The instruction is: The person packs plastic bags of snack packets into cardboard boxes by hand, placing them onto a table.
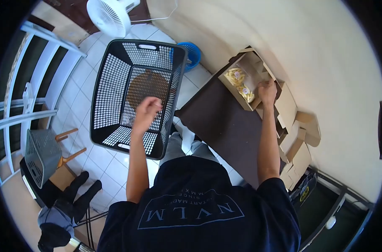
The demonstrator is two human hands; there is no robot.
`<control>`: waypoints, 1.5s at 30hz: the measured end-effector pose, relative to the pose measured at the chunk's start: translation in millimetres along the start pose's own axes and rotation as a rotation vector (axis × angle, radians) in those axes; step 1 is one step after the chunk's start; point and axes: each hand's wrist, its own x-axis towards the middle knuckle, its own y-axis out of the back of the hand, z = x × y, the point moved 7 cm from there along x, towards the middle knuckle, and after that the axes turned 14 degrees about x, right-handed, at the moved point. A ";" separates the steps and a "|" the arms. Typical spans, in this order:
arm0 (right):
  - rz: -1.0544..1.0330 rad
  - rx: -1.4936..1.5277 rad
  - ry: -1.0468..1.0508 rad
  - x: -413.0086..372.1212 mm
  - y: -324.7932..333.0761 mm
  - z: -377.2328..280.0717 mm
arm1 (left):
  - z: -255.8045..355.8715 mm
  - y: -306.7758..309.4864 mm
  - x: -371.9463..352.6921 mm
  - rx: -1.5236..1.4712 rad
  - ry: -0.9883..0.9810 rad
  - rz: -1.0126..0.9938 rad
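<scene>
Brown open-topped cardboard box (237,100) is set on the dark brown table (224,122), at its far right corner by the cream wall. The table's left corner is neighboured by a large black rectangular plastic basket (111,92) with mesh sides, through whose floor a round brown patch is seen; whether it is inside or beneath cannot be told. Along the table's right edge, further brown cardboard pieces (307,126) are spread. Beyond the basket's far edge a white plastic fan (109,19) is seen, and behind its far right corner a round blue plastic bin (194,55) is partly hidden. By the right hand (267,92) the box's right wall is gripped, fingers clamped on the rim. The left hand (147,114) is held over the basket, its fingers bent and blurred; whether anything is pinched there cannot be told. Yellow packets with pale round labels (236,76) are contained in the box, along its left wall.
</scene>
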 end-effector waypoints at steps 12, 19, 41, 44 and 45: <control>-0.084 -0.141 0.248 125.5 36.9 65.3 | -12.5 -63.7 -61.5 0.199 -0.056 -0.072; -0.235 0.255 0.172 79.4 39.4 49.7 | -73.5 0.3 -141.1 0.148 0.074 0.548; -0.713 0.733 -0.058 -160.8 -2.8 13.1 | -281.8 68.0 -161.4 -0.466 0.735 0.743; -0.738 0.738 -0.094 -220.9 -25.7 -9.9 | -289.2 67.8 -154.3 -0.652 0.615 0.757; -0.759 0.767 -0.123 -241.4 -34.1 -18.0 | -285.5 67.2 -154.9 -0.689 0.614 0.673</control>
